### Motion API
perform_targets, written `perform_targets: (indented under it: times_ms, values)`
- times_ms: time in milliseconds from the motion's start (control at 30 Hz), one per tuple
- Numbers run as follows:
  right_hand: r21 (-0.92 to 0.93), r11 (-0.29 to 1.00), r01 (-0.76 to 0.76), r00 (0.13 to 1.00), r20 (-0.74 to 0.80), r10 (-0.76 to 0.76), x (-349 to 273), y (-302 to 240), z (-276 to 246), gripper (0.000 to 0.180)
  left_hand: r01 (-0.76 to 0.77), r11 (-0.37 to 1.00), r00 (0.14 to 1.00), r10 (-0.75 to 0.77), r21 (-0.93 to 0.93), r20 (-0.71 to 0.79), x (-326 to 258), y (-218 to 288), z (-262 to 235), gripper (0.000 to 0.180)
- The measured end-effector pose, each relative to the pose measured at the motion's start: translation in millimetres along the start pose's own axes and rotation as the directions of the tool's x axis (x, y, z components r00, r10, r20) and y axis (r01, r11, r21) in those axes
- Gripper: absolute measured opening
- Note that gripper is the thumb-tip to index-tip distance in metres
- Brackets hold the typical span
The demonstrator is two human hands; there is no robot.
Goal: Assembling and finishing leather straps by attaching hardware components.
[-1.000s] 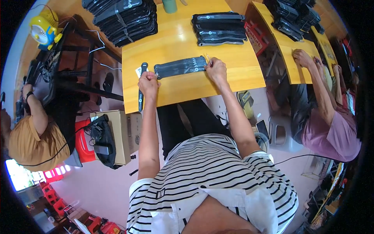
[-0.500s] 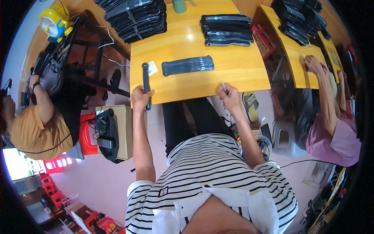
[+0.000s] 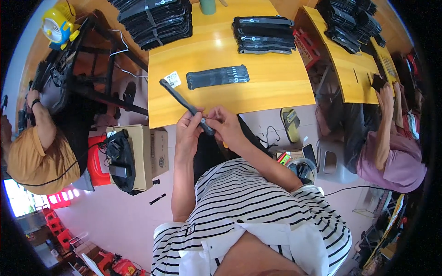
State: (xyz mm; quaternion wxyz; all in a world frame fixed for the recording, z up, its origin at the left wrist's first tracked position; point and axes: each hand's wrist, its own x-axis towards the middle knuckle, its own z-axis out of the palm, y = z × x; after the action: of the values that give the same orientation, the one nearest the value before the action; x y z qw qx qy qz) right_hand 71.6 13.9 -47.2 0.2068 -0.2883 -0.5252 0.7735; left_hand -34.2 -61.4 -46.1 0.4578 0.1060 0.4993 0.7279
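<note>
Black strap [image 3: 178, 96] | left hand [image 3: 188, 130] curled round it | right hand [image 3: 224, 123] angled inward, half-curled, grip unclear

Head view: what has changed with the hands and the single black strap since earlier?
The left hand moved right, swinging the single black strap into a slant, near end rightward. The right hand let go of the strap row and came left to the strap's near end. The row, white label and tall stack stayed.

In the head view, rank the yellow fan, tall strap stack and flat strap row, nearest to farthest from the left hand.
1. Flat strap row: on the table, ahead.
2. Tall strap stack: table's far left corner.
3. Yellow fan: off the table, left.
</note>
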Motion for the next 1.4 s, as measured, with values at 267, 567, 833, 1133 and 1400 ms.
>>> perform_targets:
  times_ms: [267,567,833,1133,1400]
  values:
    - [-0.01,0.997,0.074,0.997,0.003,-0.074,-9,-25,-10,0.02,-0.025,0.995,1.0,0.023,-0.101,-0.017,-1,3,-7,0.017]
    - [-0.343,0.914,0.216,0.975,0.128,-0.182,-25,-31,-13,0.032,-0.064,0.992,0.997,0.06,-0.105,-0.043,3,7,-7,0.018]
    - [-0.594,0.76,0.263,0.965,0.16,-0.209,-25,-28,-13,0.042,-0.152,0.988,0.986,0.151,-0.012,-0.074,-1,12,9,0.014]
    - [-0.692,0.68,0.242,0.966,0.107,-0.235,-26,-28,-12,0.042,-0.21,0.977,0.969,0.213,0.037,-0.123,-3,11,20,0.017]
    - [-0.576,0.813,0.081,0.99,-0.049,-0.133,-23,-25,-8,0.038,-0.373,0.92,0.906,0.388,0.116,-0.166,-11,3,34,0.015]
